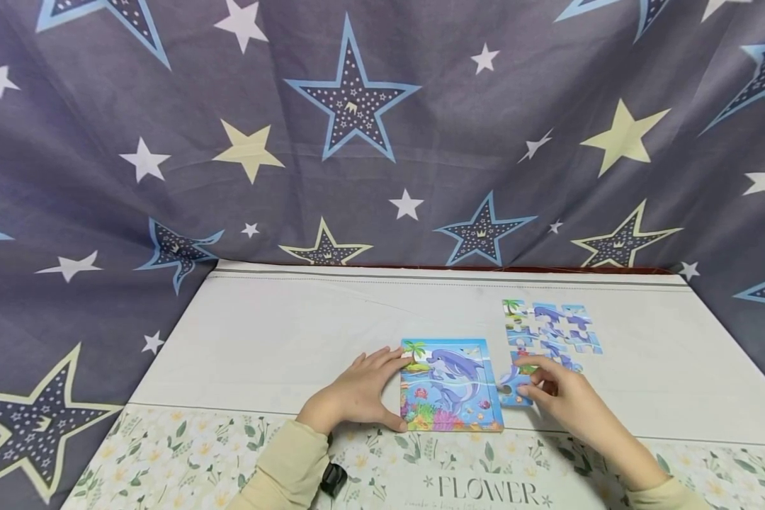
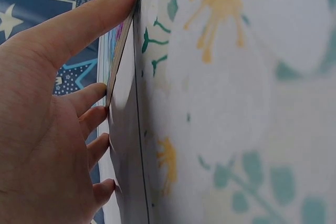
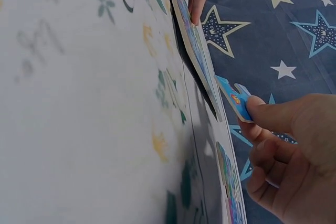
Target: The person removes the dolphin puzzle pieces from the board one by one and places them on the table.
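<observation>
A square dolphin puzzle board [image 1: 449,386] with a palm and coral on it lies on the tablecloth. At its left edge is my left hand [image 1: 366,389], thumb at the lower corner and fingertips near the upper one, spread rather than curled. In the left wrist view the thumb [image 2: 89,22] rests along the board's edge. My right hand [image 1: 561,397], just right of the board, pinches a blue jigsaw piece [image 3: 236,99] between thumb and fingers. That piece is raised off the table, tilted. Loose jigsaw pieces [image 1: 548,322] lie behind the right hand, which partly hides some.
The table has a white cloth [image 1: 293,326] with a flowered front band and the printed word FLOWER [image 1: 487,489]. A dark curtain [image 1: 421,163] with stars hangs behind it and at the sides. A small black object [image 1: 333,479] is at the left wrist.
</observation>
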`<state>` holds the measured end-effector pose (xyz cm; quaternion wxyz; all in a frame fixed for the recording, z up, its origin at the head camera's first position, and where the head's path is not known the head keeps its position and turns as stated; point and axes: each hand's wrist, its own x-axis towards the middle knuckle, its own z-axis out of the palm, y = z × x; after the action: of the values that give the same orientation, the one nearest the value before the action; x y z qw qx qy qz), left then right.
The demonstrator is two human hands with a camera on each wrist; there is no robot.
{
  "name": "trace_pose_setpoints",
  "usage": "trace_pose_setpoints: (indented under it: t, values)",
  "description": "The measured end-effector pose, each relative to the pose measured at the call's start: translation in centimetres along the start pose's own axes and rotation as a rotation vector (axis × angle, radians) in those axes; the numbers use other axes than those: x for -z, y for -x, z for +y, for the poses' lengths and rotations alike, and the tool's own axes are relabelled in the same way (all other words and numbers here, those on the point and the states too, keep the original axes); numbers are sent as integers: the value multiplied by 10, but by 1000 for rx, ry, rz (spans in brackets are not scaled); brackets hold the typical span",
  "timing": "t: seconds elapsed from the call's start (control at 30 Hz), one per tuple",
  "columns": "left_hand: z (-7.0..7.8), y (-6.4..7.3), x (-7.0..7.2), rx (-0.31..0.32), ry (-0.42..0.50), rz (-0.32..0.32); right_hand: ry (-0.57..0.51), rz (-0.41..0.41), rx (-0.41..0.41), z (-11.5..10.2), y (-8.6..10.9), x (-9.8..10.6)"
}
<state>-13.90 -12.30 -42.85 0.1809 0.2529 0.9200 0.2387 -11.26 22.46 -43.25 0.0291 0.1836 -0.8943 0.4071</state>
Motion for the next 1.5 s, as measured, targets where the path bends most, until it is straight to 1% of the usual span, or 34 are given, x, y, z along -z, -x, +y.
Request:
trace_pose_setpoints:
  t: [0.2,0.3,0.53,0.7,0.8,1.0,1.23,1.5]
  values:
    - [1,1,0,-3,3,1,9,28,45,5,2,3]
    - [1,1,0,-7,1,1,12,32,53,7,4,5]
    - [0,0,-1,-7,6,-1,19,33,11,8,4,11]
    - [0,0,-2,-6,9,0,10,15,-18,10,3,16]
    - [-1,0,-1,-4,12,-2,13,5,-13,11,2,20]
    - [-1,0,-1,-3,16,-1,31,11,-5,14,1,25]
    - [-1,0,-1,-1,14,2,38,1,-28,16,0,31]
    - [0,0,0,-2,16,6,53,39,12,21,1,36]
